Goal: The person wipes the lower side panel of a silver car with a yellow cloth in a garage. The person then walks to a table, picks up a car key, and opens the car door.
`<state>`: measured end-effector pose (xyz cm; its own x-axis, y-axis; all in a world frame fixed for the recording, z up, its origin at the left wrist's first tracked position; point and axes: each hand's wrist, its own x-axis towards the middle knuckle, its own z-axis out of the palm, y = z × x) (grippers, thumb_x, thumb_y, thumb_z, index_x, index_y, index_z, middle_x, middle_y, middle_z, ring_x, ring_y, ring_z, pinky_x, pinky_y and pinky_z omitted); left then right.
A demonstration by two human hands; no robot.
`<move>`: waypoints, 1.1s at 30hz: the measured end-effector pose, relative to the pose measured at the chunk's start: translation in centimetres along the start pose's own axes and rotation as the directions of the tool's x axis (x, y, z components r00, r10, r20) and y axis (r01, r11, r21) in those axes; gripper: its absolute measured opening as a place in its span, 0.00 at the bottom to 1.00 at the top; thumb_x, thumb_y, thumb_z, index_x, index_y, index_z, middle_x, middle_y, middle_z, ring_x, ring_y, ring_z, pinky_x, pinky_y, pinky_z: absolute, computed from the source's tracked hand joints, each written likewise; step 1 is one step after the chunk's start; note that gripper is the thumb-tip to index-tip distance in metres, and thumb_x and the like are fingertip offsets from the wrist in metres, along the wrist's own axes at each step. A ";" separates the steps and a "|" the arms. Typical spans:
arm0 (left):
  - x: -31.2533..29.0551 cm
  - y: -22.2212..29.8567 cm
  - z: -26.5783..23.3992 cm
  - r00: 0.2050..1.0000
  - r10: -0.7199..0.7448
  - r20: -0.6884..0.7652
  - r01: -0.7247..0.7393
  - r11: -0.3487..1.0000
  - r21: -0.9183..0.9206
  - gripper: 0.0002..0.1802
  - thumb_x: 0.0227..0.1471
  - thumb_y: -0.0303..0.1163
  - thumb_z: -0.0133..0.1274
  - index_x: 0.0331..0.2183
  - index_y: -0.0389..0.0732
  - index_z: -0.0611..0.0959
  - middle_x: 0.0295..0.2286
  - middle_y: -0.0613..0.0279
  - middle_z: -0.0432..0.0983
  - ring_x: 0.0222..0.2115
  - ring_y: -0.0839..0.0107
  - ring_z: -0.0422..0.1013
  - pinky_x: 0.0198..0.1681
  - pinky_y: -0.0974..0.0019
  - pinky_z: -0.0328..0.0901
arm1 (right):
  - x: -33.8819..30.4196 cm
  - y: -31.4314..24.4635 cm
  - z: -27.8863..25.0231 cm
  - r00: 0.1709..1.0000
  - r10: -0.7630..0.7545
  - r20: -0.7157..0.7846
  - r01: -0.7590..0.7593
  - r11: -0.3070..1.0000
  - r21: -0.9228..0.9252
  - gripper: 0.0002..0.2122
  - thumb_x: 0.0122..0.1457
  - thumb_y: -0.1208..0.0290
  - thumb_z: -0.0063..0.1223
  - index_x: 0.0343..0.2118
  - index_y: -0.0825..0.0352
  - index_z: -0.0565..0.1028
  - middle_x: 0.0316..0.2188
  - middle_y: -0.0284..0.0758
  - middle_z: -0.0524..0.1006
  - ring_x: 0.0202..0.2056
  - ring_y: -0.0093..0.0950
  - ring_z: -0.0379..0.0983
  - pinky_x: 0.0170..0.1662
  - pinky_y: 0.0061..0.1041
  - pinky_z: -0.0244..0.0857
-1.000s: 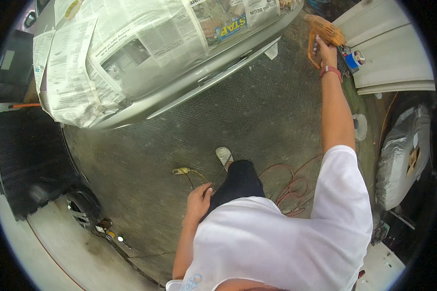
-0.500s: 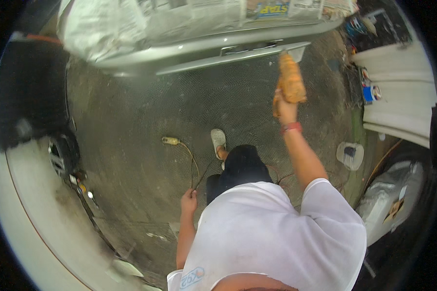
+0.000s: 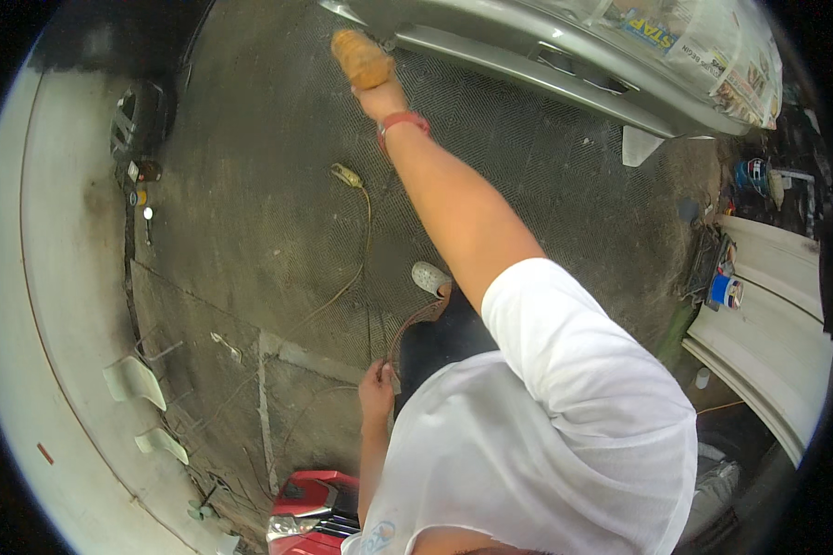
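My right hand point(image 3: 380, 100), with a red band at the wrist, stretches far forward to the left. It is closed around a spray gun point(image 3: 362, 59) wrapped in an orange-tan covering; the grip and trigger are hidden. The gun is close to the left end of a silver car bumper point(image 3: 500, 67), and I cannot tell whether they touch. Low beside my left leg, my left hand point(image 3: 376, 388) is closed on a thin reddish-brown hose point(image 3: 404, 326), which loops up past my leg.
Newspaper and plastic point(image 3: 662, 37) cover the car above the bumper. A yellow work lamp point(image 3: 346, 175) on a cord lies on the floor. A wheel point(image 3: 137, 120) stands at the left, a red machine point(image 3: 310, 499) behind me, pale panels point(image 3: 768, 268) and a blue-white can point(image 3: 727, 291) at the right.
My right arm has swung from the bumper's right end across to its left end with the spray gun. The view has turned and shifted left; my left hand keeps the hose.
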<state>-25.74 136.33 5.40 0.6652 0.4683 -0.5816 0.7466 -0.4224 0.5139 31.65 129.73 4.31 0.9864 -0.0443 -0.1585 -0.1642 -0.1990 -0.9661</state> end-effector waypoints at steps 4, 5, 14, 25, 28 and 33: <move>-0.9 2.0 2.7 0.993 0.101 0.063 -0.112 0.975 0.192 0.17 0.66 0.36 0.57 0.52 0.36 0.85 0.40 0.43 0.85 0.41 0.47 0.82 0.47 0.54 0.74 | -1.6 5.2 -6.5 0.997 -0.067 0.050 0.071 0.995 -0.074 0.28 0.61 0.65 0.66 0.63 0.67 0.73 0.60 0.46 0.78 0.64 0.45 0.71 0.64 0.39 0.65; -0.9 2.7 3.1 0.989 0.117 0.092 -0.133 0.973 0.190 0.17 0.66 0.35 0.57 0.51 0.37 0.85 0.40 0.42 0.85 0.41 0.46 0.81 0.47 0.53 0.74 | -2.5 6.9 -8.9 0.980 -0.195 0.025 0.197 0.973 -0.124 0.27 0.62 0.65 0.65 0.63 0.66 0.73 0.60 0.45 0.78 0.63 0.46 0.71 0.65 0.39 0.65; 3.5 11.5 13.3 0.909 0.258 0.328 -0.342 0.911 0.231 0.15 0.66 0.35 0.56 0.48 0.38 0.86 0.40 0.43 0.84 0.41 0.42 0.79 0.46 0.47 0.72 | -15.6 23.2 -44.6 0.909 -0.018 -0.416 -0.121 0.944 -0.306 0.25 0.66 0.63 0.66 0.61 0.68 0.71 0.57 0.40 0.78 0.59 0.36 0.74 0.63 0.37 0.66; 2.2 21.6 23.1 0.750 0.460 0.475 -0.578 0.806 0.132 0.13 0.65 0.33 0.56 0.48 0.40 0.86 0.39 0.46 0.82 0.44 0.43 0.77 0.49 0.47 0.71 | -9.0 27.2 -76.2 0.382 0.464 -0.799 -0.281 0.882 0.377 0.17 0.66 0.72 0.63 0.55 0.68 0.76 0.49 0.35 0.79 0.50 0.33 0.78 0.52 0.37 0.72; 1.8 20.2 22.1 0.812 0.410 0.414 -0.511 0.844 0.166 0.13 0.64 0.33 0.57 0.48 0.40 0.86 0.38 0.46 0.82 0.43 0.44 0.77 0.48 0.47 0.71 | -7.8 29.6 -74.0 0.389 0.511 -0.766 -0.302 0.857 0.418 0.18 0.66 0.72 0.62 0.57 0.68 0.75 0.49 0.35 0.79 0.47 0.33 0.77 0.51 0.37 0.70; 1.6 16.5 18.8 0.904 0.297 0.308 -0.370 0.905 0.212 0.14 0.65 0.34 0.57 0.49 0.40 0.86 0.39 0.45 0.82 0.42 0.44 0.78 0.47 0.48 0.71 | -8.1 32.8 -58.5 0.659 0.431 -0.616 -0.313 0.902 0.297 0.19 0.66 0.72 0.61 0.59 0.66 0.73 0.52 0.34 0.77 0.51 0.32 0.74 0.57 0.36 0.66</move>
<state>-12.43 115.57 1.07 0.8216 0.0589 -0.5671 0.4285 -0.7198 0.5461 17.59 66.26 -14.20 0.5726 -0.7179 -0.3959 -0.4538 0.1247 -0.8823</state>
